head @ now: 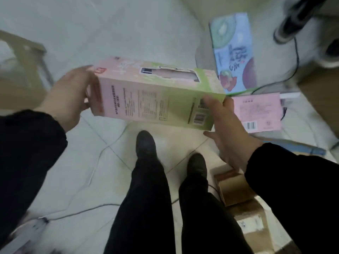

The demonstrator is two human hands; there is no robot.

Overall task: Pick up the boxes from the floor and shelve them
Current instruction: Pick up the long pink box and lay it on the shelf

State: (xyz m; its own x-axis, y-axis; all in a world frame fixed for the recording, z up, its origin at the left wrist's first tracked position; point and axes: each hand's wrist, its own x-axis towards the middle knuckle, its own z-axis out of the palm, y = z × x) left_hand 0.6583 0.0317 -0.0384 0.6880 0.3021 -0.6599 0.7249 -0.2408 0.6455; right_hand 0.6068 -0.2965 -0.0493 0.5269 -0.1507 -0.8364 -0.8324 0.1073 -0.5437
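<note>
- The step in hand looks like the carry: one box is already off the floor, not yet shelved.
- The long pink-and-green box (156, 92) lies level across the middle of the frame, held in the air above the tiled floor (110, 33) and the person's shoes.
- The left hand (71, 96), centre left, is curled round the pink end, fingers over the top edge and thumb on the near face.
- The right hand (225, 129), centre right, clasps the green end, thumb on the near face and fingers underneath.
- More boxes wait on the floor: a blue fruit-printed box (233, 52) at upper right, a flat pink box (258, 112) just below it, and brown cartons (242, 204) at lower right.
- No shelf can be made out; the frame is blurred.
- The next move likely calls for turning towards the shelf with both hands keeping the box level, stepping clear of the thin cable (95, 162) trailing over the tiles at lower left.
</note>
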